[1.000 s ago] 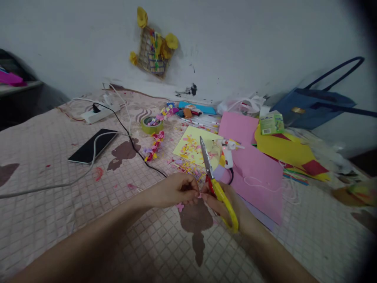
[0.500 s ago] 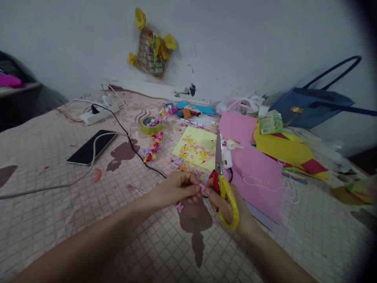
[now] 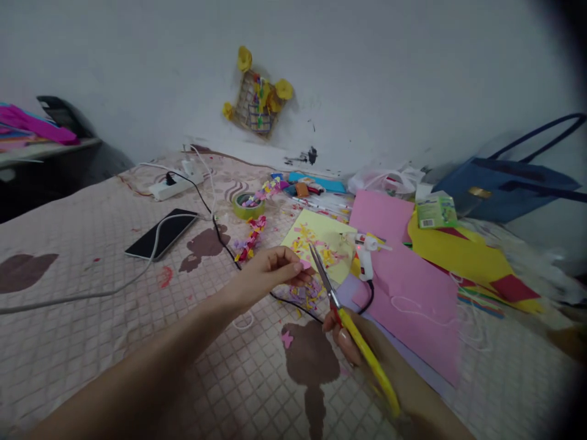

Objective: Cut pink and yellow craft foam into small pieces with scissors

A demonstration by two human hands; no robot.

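The small flat piece of pink, paper-like sheet [image 3: 305,264] was in the left hand [image 3: 274,270], its grip closed with thumb and fingers pinching it above the near edge of the pale yellow square sheet [image 3: 334,225]. The right hand [image 3: 376,341] had its grip closed around the metal-bladed scissors with yellow-covered handles [image 3: 358,340], whose tips pointed up toward that sheet, near the pink piece but apart from it; the blades seemed nearly together.

Judging by what lay about, much shaping was done: a short strand of red, yellow and lilac cut pieces [image 3: 251,239] lay on the checked, pale pink cloth [image 3: 220,373], and loose yellow and pink scraps [image 3: 328,255] covered part of the yellow sheet. One pink butterfly-like cut-out [image 3: 287,340] rested flat on a dark brown printed patch of the cloth. The piece in hand looked unfinished, and plenty of the large pink sheet [image 3: 415,293] remained uncut.

The held piece was light pink, thin and seemingly stiff enough to stand out from the fingertips; the fingers partly hid its outline.
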